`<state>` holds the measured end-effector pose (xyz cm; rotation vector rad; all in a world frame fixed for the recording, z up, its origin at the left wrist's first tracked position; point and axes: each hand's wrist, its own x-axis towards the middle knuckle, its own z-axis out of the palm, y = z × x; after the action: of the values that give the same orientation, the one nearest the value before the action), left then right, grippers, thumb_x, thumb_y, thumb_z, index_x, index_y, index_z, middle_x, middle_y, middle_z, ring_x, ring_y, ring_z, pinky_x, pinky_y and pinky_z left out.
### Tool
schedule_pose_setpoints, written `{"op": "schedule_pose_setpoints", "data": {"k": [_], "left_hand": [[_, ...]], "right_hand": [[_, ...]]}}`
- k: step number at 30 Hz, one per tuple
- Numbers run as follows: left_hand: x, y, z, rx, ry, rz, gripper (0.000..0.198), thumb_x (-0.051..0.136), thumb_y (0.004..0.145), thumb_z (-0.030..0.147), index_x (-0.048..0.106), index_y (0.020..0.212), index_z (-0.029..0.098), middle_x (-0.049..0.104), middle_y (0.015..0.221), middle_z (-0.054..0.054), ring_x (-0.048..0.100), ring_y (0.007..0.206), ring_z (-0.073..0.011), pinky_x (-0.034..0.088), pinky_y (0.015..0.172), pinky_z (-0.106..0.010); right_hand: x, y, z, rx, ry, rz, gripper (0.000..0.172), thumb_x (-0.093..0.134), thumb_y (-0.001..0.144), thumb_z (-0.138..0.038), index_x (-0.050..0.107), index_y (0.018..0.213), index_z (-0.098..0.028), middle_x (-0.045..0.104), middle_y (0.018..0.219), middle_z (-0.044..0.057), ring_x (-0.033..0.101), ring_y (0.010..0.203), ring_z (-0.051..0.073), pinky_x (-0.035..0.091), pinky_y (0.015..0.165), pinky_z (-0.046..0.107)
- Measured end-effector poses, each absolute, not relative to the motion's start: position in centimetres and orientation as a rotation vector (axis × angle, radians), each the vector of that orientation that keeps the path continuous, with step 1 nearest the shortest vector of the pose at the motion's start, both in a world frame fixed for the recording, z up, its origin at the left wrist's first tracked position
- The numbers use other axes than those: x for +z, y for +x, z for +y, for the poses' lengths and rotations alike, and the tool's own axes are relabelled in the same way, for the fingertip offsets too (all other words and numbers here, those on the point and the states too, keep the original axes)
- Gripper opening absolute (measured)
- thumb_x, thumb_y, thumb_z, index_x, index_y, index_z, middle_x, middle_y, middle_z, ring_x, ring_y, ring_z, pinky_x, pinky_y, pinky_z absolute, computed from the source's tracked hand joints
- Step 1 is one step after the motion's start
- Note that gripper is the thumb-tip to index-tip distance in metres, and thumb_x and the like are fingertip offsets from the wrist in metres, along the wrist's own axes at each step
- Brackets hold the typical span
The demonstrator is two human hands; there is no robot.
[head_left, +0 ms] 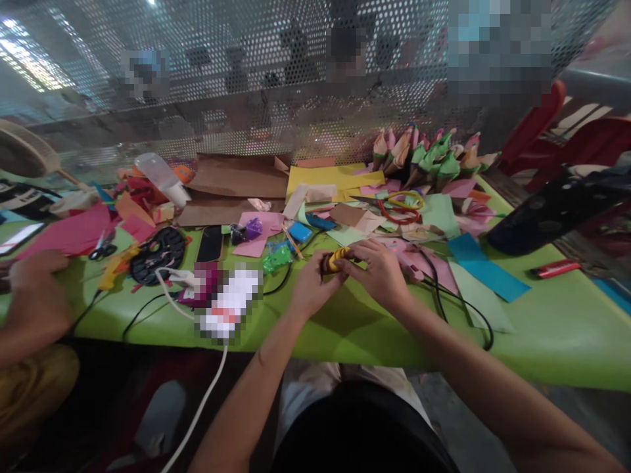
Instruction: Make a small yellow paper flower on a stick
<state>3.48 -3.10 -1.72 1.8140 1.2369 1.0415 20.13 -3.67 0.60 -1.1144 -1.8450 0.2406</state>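
Over the green table, my left hand has its fingers closed round a small yellow and brown ringed piece. My right hand pinches the same piece from the right, its thumb and fingertips touching it. The two hands are nearly together. Behind them lie a blue block, a green plastic bag and scissors with red and yellow handles. Blue paper lies to the right of my right hand.
Green and pink paper cones stand at the back. A dark bottle is on the right. Left are a phone, black round tray, yellow glue gun, cables and another person's arm.
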Motion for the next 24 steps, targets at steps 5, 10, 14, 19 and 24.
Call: {"op": "schedule_pose_setpoints", "data": {"k": [5,10,14,19,24], "left_hand": [[-1.8,3.3,-2.9,1.002,1.894,1.257,0.028,0.061,0.089,0.043,0.059,0.106,0.021,0.065,0.093,-0.003,0.062,0.085,-0.0190,0.049,0.076,-0.030],[-2.0,3.2,-2.8,1.017,1.965,1.223,0.027,0.060,0.087,0.033,0.059,0.111,0.019,0.065,0.101,-0.006,0.061,0.095,-0.0219,0.047,0.085,-0.033],[-1.7,3.1,-2.8,0.979,1.939,1.250,0.024,0.058,0.088,0.032,0.061,0.109,0.020,0.066,0.099,-0.006,0.061,0.094,-0.0227,0.046,0.085,-0.034],[-1.6,2.8,-2.8,1.019,1.842,1.147,0.025,0.059,0.086,0.030,0.062,0.108,0.019,0.067,0.101,-0.006,0.062,0.095,-0.0225,0.047,0.088,-0.035],[-1.7,2.7,-2.8,1.039,1.788,1.060,0.025,0.057,0.085,0.025,0.061,0.110,0.019,0.067,0.105,-0.006,0.062,0.100,-0.0223,0.048,0.093,-0.035]], "right_hand": [[0.5,20.3,-3.6,0.274,-1.086,-1.870,0.022,0.059,0.096,-0.029,0.073,0.081,-0.022,0.076,0.086,0.007,0.067,0.081,0.022,0.050,0.074,0.035],[0.4,20.5,-3.4,0.325,-1.044,-1.887,0.014,0.064,0.089,-0.018,0.077,0.090,-0.022,0.077,0.092,0.008,0.070,0.086,0.024,0.054,0.079,0.037],[0.3,20.8,-3.2,0.354,-1.068,-1.897,0.018,0.063,0.086,-0.015,0.078,0.091,-0.024,0.078,0.093,0.007,0.070,0.087,0.025,0.055,0.080,0.038],[0.1,21.0,-3.1,0.319,-1.080,-1.908,0.018,0.063,0.085,-0.013,0.078,0.087,-0.023,0.077,0.092,0.008,0.070,0.086,0.025,0.054,0.080,0.038],[0.2,21.2,-3.1,0.284,-1.069,-1.943,0.016,0.063,0.086,-0.013,0.077,0.087,-0.023,0.077,0.093,0.008,0.069,0.087,0.025,0.053,0.079,0.038]]}}
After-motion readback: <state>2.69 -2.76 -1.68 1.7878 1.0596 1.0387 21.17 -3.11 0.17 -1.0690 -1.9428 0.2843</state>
